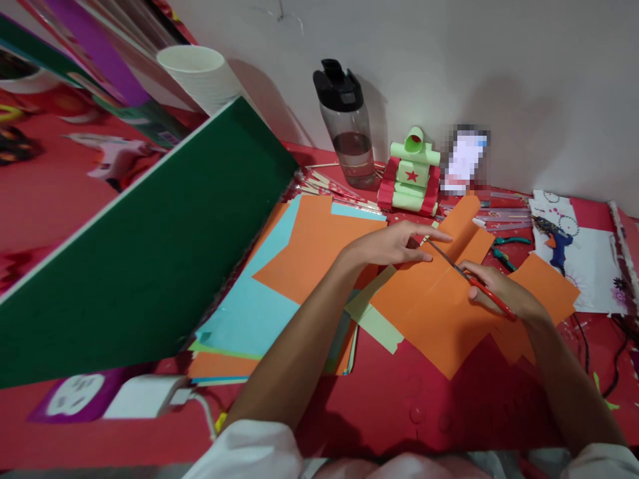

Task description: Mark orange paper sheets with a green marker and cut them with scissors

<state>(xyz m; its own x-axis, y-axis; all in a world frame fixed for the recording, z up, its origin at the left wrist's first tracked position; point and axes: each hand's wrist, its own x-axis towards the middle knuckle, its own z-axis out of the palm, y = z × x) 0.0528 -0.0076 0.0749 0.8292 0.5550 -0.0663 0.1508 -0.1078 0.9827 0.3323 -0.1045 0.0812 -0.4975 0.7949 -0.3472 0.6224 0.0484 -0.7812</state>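
A large sheet of orange paper [424,303] lies at an angle on the red table in front of me, its far part folded or curled up. My left hand [394,243] rests at its upper left edge, index finger stretched across the paper and thumb apart from it. In my right hand [499,289] is a pair of scissors [492,297] with red handles, seen nearly edge-on. Their blades lie over the sheet and point toward my left fingertips. Another cut orange piece [544,289] lies partly beneath my right hand.
Stacked blue and orange papers [259,313] lie left, beside a leaning green board [150,246]. Behind stand a water bottle [349,133], a green-and-red paper model [412,176] and a phone [464,159]. Pliers [504,256] and a blue glue gun [560,246] lie right; a white charger [144,397] front left.
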